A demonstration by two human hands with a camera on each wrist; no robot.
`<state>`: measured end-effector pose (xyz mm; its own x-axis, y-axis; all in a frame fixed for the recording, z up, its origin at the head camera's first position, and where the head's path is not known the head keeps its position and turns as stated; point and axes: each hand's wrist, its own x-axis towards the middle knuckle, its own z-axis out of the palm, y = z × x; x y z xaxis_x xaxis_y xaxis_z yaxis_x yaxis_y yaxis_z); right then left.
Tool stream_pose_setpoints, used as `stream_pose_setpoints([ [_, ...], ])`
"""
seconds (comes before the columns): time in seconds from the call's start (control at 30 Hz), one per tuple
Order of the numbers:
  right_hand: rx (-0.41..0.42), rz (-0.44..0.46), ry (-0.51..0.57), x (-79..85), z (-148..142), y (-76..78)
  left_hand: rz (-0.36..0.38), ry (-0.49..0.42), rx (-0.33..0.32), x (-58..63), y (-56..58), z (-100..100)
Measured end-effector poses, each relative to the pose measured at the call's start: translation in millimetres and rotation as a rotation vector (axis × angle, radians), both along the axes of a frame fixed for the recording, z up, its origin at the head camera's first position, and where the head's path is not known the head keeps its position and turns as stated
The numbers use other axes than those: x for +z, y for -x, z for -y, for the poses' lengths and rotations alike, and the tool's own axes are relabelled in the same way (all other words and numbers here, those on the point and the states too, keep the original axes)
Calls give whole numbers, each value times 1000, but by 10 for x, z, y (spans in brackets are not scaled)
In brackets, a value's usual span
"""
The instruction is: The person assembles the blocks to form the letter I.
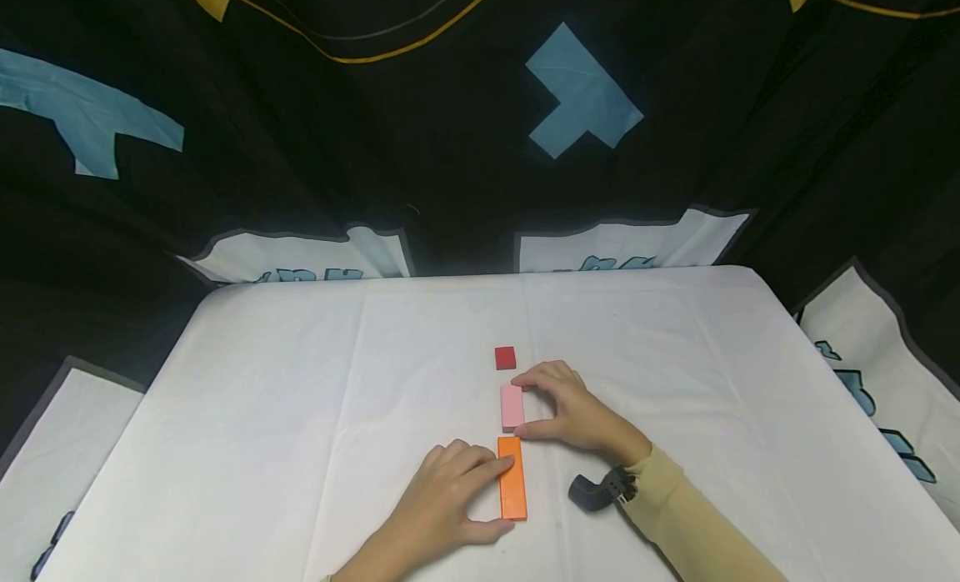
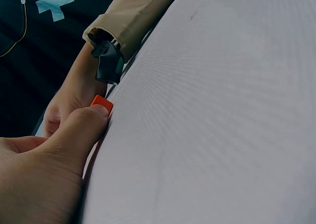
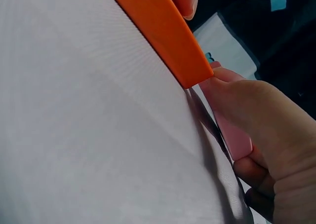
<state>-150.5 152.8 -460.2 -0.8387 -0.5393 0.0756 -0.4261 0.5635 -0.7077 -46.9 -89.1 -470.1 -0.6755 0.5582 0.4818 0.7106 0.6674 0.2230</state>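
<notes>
Ref. head view, 12 o'clock = far table edge. L hand (image 1: 452,492) sits at approx. 8 o'clock from the orange block (image 1: 513,486) and grips it lengthwise: index fingertip on the block's upper face toward the 12 o'clock end, thumb at the 6 o'clock end; finger span wide. R hand (image 1: 568,408) sits at 3 o'clock from the pink block (image 1: 512,409) and pinches it end to end: index at 12 o'clock end, thumb at 6 o'clock end; span narrower than L. Orange block lies at 6 o'clock from pink, just beside it, R thumb tip near the joint; thumb-to-orange contact: cannot tell. Red block (image 1: 505,358) lies at 12 o'clock from pink, apart from it. All 3 pcs. form a roughly straight 12-to-6 row on the white table (image 1: 247,415), approx. ctr. Black wrist unit (image 1: 596,492) and tan sleeve (image 1: 690,515) are on R arm, at approx. 5 o'clock from R hand. Black curtain (image 1: 375,148) w/ blue patches hangs beyond the 12 o'clock edge.
</notes>
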Motion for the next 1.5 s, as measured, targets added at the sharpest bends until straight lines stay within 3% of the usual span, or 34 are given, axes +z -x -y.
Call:
stream_pose_setpoints([
  [1.5, 22, 16, 39, -1, 20, -19, 32, 16, 9, -2, -9, -4],
])
